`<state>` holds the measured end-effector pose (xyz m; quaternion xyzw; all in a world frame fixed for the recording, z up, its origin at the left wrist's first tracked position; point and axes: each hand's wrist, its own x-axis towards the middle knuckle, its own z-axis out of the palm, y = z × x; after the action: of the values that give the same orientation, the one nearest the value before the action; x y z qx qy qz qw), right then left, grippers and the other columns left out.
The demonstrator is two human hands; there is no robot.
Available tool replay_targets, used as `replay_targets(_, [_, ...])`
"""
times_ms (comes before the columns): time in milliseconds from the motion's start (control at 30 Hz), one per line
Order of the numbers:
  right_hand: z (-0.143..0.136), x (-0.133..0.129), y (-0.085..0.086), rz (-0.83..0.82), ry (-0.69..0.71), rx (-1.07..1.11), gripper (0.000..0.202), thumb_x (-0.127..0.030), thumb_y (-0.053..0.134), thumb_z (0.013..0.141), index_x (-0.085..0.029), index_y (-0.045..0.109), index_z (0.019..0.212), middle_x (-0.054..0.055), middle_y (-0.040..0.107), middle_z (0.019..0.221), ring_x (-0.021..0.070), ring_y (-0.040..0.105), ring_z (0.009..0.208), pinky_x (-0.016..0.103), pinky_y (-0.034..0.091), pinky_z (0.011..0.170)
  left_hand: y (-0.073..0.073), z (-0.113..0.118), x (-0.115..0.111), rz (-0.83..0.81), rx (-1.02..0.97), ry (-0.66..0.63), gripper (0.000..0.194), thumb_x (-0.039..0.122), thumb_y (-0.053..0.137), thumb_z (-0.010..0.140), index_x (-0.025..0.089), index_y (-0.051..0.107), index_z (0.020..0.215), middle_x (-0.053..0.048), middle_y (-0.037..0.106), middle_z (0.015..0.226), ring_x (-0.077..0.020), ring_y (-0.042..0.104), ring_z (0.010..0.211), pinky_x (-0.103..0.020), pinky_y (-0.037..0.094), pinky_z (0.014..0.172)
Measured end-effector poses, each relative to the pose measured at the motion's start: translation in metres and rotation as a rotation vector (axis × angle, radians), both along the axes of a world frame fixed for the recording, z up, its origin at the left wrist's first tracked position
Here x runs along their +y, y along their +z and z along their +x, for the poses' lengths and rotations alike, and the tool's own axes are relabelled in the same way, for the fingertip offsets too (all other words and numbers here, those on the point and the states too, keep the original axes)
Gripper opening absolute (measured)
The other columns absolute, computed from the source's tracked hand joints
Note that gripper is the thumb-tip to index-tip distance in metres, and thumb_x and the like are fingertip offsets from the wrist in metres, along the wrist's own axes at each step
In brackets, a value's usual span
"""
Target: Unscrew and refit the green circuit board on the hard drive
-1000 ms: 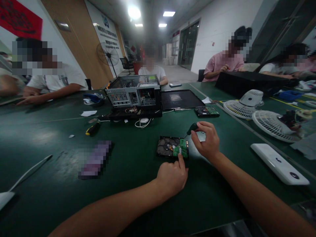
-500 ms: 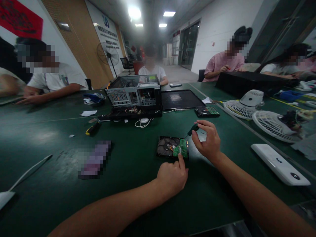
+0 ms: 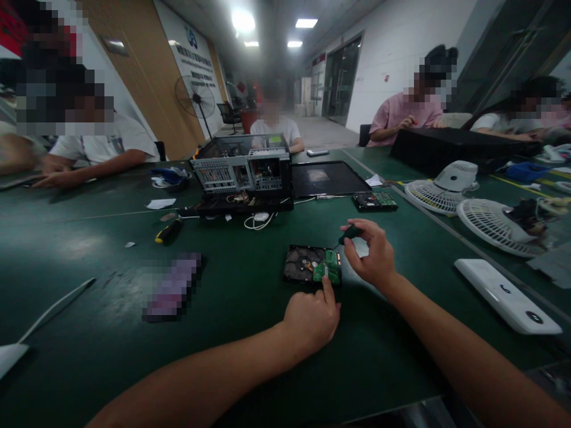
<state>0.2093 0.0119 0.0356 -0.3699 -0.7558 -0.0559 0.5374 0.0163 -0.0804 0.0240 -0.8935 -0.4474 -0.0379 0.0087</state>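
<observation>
A hard drive [image 3: 300, 265] lies flat on the green table, its green circuit board [image 3: 331, 260] facing up at the right end. My left hand [image 3: 312, 318] is at its near side; the stretched index fingertip touches the board, and the other fingers are curled in. My right hand [image 3: 371, 251] grips the dark handle of a screwdriver [image 3: 350, 233] between thumb and fingers. Its thin shaft slants down to the left, to the board's far right corner. Whether the tip sits in a screw is too small to tell.
Beyond stands an opened computer case [image 3: 241, 172], with a black panel [image 3: 330, 179] and a second hard drive [image 3: 375, 201] to its right. A yellow-black screwdriver [image 3: 168, 231] and a blurred purple object [image 3: 173, 287] lie left. White fan parts [image 3: 439, 189] and a white device [image 3: 506, 295] lie right. Co-workers sit around.
My right hand and the screwdriver handle have shifted slightly left. My left hand and the hard drive stay in place. Another person's blurred head now shows at the far left.
</observation>
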Motion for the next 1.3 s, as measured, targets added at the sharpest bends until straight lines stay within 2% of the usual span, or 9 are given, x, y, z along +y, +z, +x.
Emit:
replay_targets(100, [-0.002, 0.001, -0.004, -0.063, -0.002, 0.037, 0.049, -0.017, 0.064, 0.093, -0.024, 0.041, 0.135, 0.012, 0.066, 0.123, 0.0211, 0.075, 0.096, 0.038, 0.064, 0.081, 0.0, 0.0, 0.0, -0.003, 0.003, 0.002, 0.06, 0.032, 0.049, 0.104, -0.006, 0.042, 0.15, -0.022, 0.075, 0.096, -0.0269, 0.074, 0.07, -0.036, 0.055, 0.06])
replay_targets(233, [0.001, 0.003, -0.007, 0.014, -0.133, 0.006, 0.051, -0.024, 0.075, 0.088, -0.024, 0.047, 0.13, 0.009, 0.066, 0.111, 0.0189, 0.073, 0.082, 0.036, 0.063, 0.076, 0.0, 0.0, 0.0, -0.018, 0.002, 0.005, 0.061, 0.032, 0.049, 0.104, -0.007, 0.042, 0.15, -0.021, 0.075, 0.095, -0.0279, 0.074, 0.07, -0.038, 0.056, 0.059])
replay_targets(333, [0.003, 0.002, -0.005, 0.056, -0.151, -0.018, 0.053, -0.026, 0.078, 0.086, -0.024, 0.048, 0.13, 0.008, 0.064, 0.111, 0.0172, 0.069, 0.077, 0.035, 0.062, 0.072, -0.001, 0.0, 0.0, -0.02, -0.001, 0.003, 0.061, 0.032, 0.05, 0.104, -0.007, 0.041, 0.151, -0.021, 0.075, 0.097, -0.0282, 0.074, 0.07, -0.039, 0.056, 0.059])
replay_targets(533, [0.002, 0.001, -0.004, 0.047, -0.069, -0.016, 0.047, -0.017, 0.064, 0.093, -0.024, 0.047, 0.137, 0.013, 0.062, 0.122, 0.0214, 0.07, 0.095, 0.041, 0.063, 0.08, 0.001, -0.001, 0.001, -0.028, 0.004, -0.008, 0.061, 0.032, 0.048, 0.105, -0.007, 0.041, 0.151, -0.02, 0.074, 0.095, -0.0278, 0.074, 0.069, -0.039, 0.056, 0.057])
replay_targets(667, [0.001, 0.004, -0.002, 0.039, -0.001, 0.032, 0.046, -0.016, 0.064, 0.093, -0.025, 0.045, 0.134, 0.014, 0.061, 0.133, 0.0238, 0.071, 0.11, 0.041, 0.064, 0.084, 0.003, 0.0, 0.0, -0.029, 0.003, -0.001, 0.061, 0.032, 0.048, 0.104, -0.007, 0.041, 0.151, -0.02, 0.074, 0.095, -0.0264, 0.073, 0.069, -0.038, 0.055, 0.058])
replay_targets(867, [0.002, 0.001, -0.001, 0.129, -0.11, -0.02, 0.048, -0.021, 0.075, 0.087, -0.026, 0.051, 0.128, 0.01, 0.069, 0.116, 0.0256, 0.071, 0.105, 0.045, 0.063, 0.087, 0.001, 0.0, 0.0, -0.022, 0.015, 0.008, 0.06, 0.032, 0.048, 0.104, -0.005, 0.042, 0.151, -0.021, 0.074, 0.095, -0.0265, 0.074, 0.071, -0.035, 0.055, 0.061])
replay_targets(1033, [0.0, -0.001, 0.002, 0.147, -0.127, -0.091, 0.051, -0.017, 0.069, 0.088, -0.028, 0.053, 0.135, 0.01, 0.064, 0.113, 0.026, 0.067, 0.1, 0.048, 0.061, 0.086, -0.001, 0.0, 0.001, -0.013, 0.01, 0.004, 0.061, 0.032, 0.048, 0.104, -0.006, 0.042, 0.151, -0.021, 0.074, 0.095, -0.0261, 0.073, 0.07, -0.036, 0.055, 0.061])
replay_targets(1200, [0.001, 0.002, 0.004, 0.149, -0.112, -0.071, 0.051, -0.015, 0.07, 0.087, -0.028, 0.051, 0.133, 0.012, 0.064, 0.123, 0.0289, 0.066, 0.113, 0.053, 0.059, 0.094, -0.002, 0.001, 0.0, -0.011, 0.009, 0.007, 0.06, 0.031, 0.047, 0.104, -0.007, 0.042, 0.151, -0.02, 0.074, 0.094, -0.0261, 0.073, 0.069, -0.036, 0.055, 0.06])
replay_targets(1300, [0.003, 0.004, 0.003, 0.112, -0.044, -0.028, 0.051, -0.014, 0.069, 0.088, -0.026, 0.047, 0.133, 0.013, 0.064, 0.129, 0.0262, 0.069, 0.11, 0.045, 0.063, 0.086, -0.002, 0.001, 0.0, -0.006, 0.012, 0.011, 0.06, 0.032, 0.048, 0.104, -0.006, 0.042, 0.151, -0.02, 0.074, 0.094, -0.0256, 0.073, 0.069, -0.035, 0.055, 0.06])
